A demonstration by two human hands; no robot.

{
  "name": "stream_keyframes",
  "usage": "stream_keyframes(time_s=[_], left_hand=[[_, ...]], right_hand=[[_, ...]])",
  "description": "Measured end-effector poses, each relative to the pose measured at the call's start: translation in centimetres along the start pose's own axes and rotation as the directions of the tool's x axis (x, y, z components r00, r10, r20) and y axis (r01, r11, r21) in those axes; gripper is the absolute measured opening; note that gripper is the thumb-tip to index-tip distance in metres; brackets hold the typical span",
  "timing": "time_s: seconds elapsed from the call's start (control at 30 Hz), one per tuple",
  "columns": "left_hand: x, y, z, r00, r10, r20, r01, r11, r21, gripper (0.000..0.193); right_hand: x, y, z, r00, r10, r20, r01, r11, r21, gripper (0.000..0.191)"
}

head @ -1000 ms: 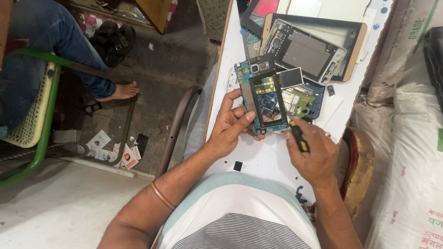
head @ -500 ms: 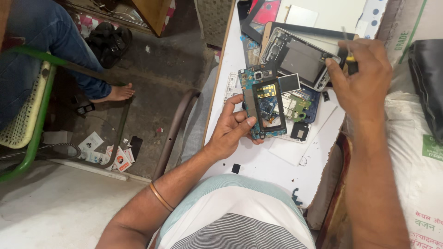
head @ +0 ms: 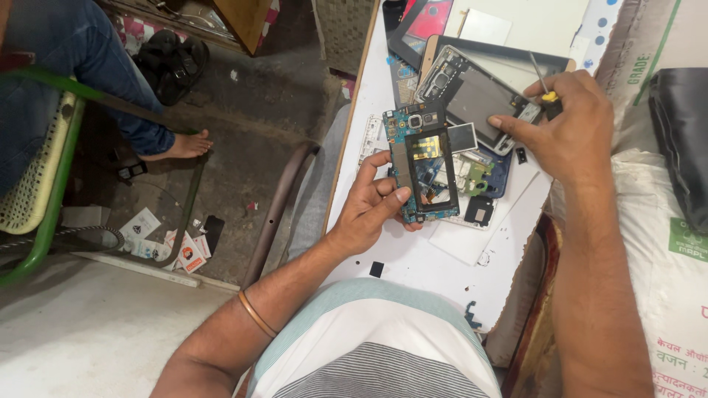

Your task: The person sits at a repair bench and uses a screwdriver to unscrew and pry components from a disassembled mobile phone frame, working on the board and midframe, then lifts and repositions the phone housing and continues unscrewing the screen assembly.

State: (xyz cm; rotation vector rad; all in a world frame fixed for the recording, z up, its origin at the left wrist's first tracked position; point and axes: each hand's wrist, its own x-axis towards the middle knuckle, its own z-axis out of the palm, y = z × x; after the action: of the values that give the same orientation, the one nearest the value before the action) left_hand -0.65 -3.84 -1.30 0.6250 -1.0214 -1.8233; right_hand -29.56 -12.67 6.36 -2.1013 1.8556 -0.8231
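1. Narrow white counter [head: 442, 273] running away from the camera, littered with opened phone parts; bare grey concrete floor [head: 251, 147] to its left.
2. Blue-edged phone circuit board in a black rectangular frame [head: 422, 173], lying near the middle of the counter, tilted slightly, its lower end at the near side.
3. Left hand [head: 369, 210] gripping that board: thumb pressed on the near left edge, fingers curled around and under the left side. Grip closed firmly on the board.
4. Thin metal bangle [head: 254, 315] on the left forearm.
5. Just right of the board, dark blue phone back shell with green and silver components [head: 483, 173], partly overlapped by the board; small black square part [head: 479, 211] at its near end.
6. Further off, larger opened tablet or phone body with grey metal inner plate [head: 479, 92], resting on a tan-rimmed frame.
7. Right hand [head: 568, 125] over the right end of that grey plate, forefinger stretched to touch its edge. Grip closed around a small screwdriver with yellow-and-black handle [head: 546, 92], thin shaft pointing up and away.
8. White paper sheets [head: 479, 236] under the parts at the near right.
9. Beyond the counter's right edge, pale woven sacks [head: 664, 243] and a black bag [head: 682, 140].
10. On the left, green metal chair [head: 48, 169] with another person's bare foot [head: 181, 146] on the floor beside it; scattered small cards [head: 158, 236] near the chair leg.
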Motion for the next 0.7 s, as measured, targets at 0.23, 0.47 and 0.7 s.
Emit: stream_keyframes(time_s=[0.23, 0.47, 0.7], left_hand=[[0.0, 0.0, 0.0, 1.0, -0.003, -0.012, 0.003, 1.0, -0.001, 0.059], [0.1, 0.0, 0.0, 0.999, -0.01, -0.035, 0.009, 1.0, -0.026, 0.063], [0.2, 0.2, 0.1, 0.999, -0.01, -0.044, 0.009, 1.0, -0.027, 0.062]], right_hand=[[-0.1, 0.0, -0.1, 1.0, -0.016, 0.02, 0.016, 0.999, 0.042, 0.053], [-0.1, -1.3, -0.4, 0.989, -0.137, 0.059, 0.146, 0.974, -0.175, 0.079], [0.5, -1.8, -0.5, 0.987, -0.134, 0.083, 0.146, 0.976, -0.162, 0.08]])
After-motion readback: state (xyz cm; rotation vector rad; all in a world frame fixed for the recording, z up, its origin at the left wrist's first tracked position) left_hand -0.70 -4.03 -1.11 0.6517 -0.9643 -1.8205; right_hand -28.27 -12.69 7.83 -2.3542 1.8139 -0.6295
